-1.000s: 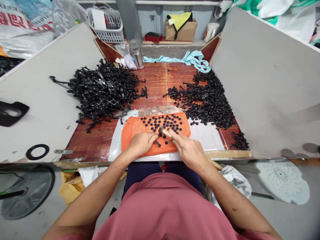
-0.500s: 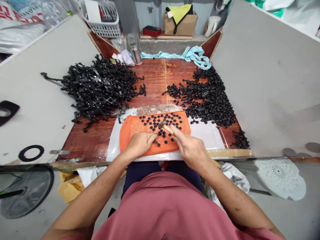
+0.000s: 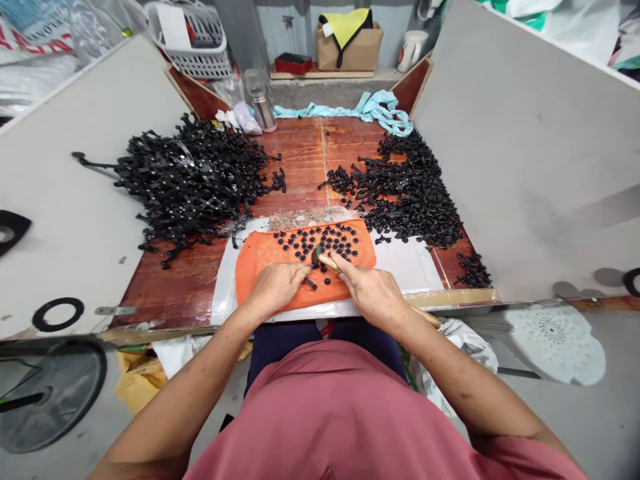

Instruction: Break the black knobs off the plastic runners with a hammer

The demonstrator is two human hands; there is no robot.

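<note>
An orange cloth (image 3: pixel 260 257) lies in front of me, dotted with several small round black plastic pieces (image 3: pixel 334 243). My right hand (image 3: pixel 376 295) is closed around the pale wooden handle of a small hammer (image 3: pixel 328 262). Its dark head is down close to the fingertips of my left hand (image 3: pixel 278 285). Those left fingers are pinched together at the cloth on a small black piece, mostly hidden by fingertips and hammer head. Just beneath them lies a short black stick-like piece (image 3: pixel 310 283).
A big heap of black branching plastic parts (image 3: pixel 185 177) stands on the left of the wooden table (image 3: pixel 300 153). Smaller black pieces (image 3: pixel 420 193) are piled at right. Grey panels (image 3: pixel 520 147) wall both sides. At the back stand a steel flask (image 3: pixel 263 112) and light-blue cloth strips (image 3: pixel 385 110).
The hammer head has come down slightly and left, nearer the left fingertips. My left hand stays at nearly the same spot on the cloth. The whole view has shifted a little.
</note>
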